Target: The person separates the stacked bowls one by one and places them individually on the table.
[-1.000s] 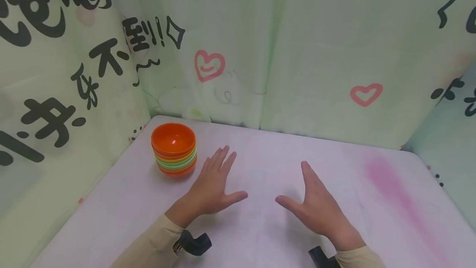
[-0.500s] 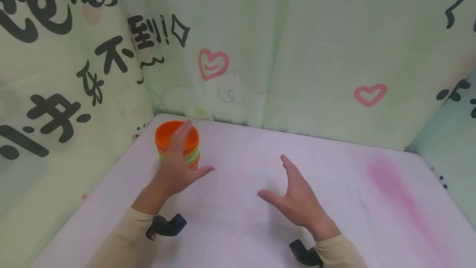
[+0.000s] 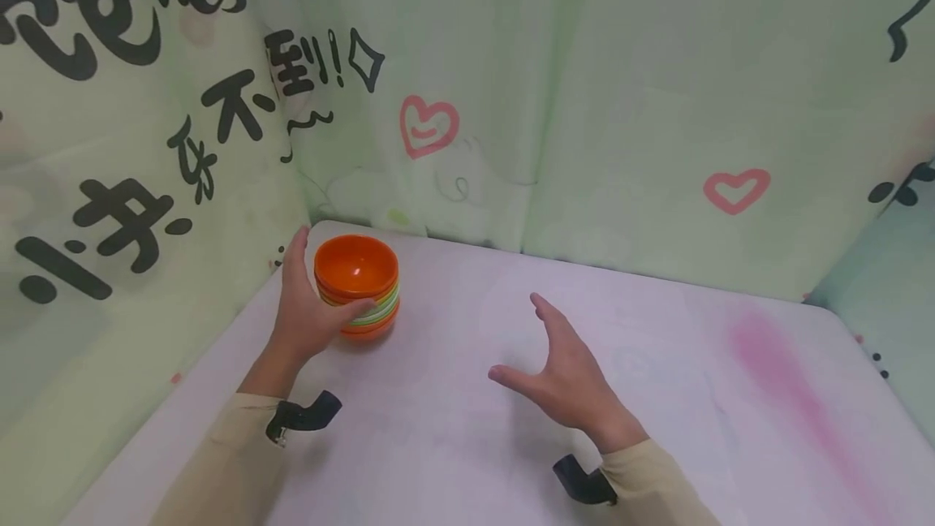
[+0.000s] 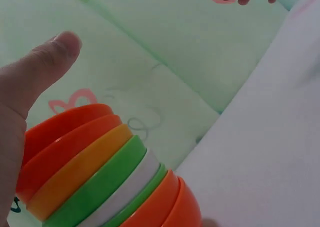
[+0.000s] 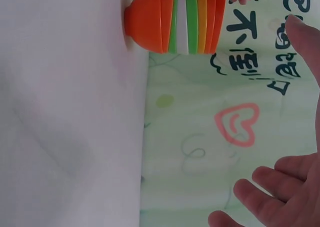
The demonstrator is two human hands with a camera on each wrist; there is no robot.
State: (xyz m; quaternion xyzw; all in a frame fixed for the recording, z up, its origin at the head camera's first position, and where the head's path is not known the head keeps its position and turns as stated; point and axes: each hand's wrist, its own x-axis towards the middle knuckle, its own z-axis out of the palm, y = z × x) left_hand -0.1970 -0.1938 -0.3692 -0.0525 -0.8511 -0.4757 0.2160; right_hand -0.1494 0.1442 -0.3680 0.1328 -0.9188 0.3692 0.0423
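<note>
A pale surface (image 3: 453, 428) fills the lower frame, a stack of nested bowls (image 3: 371, 286) standing left of centre. The left hand (image 3: 308, 316) has parted fingers around it; contact is hard to judge. The right hand (image 3: 573, 384), right of centre, is loosely spread, empty. No bowl is set apart yet.

Bowl stack (image 3: 358, 276) on table (image 3: 424, 404), far left

Soft light (wrist views perhaps blurred)
</note>
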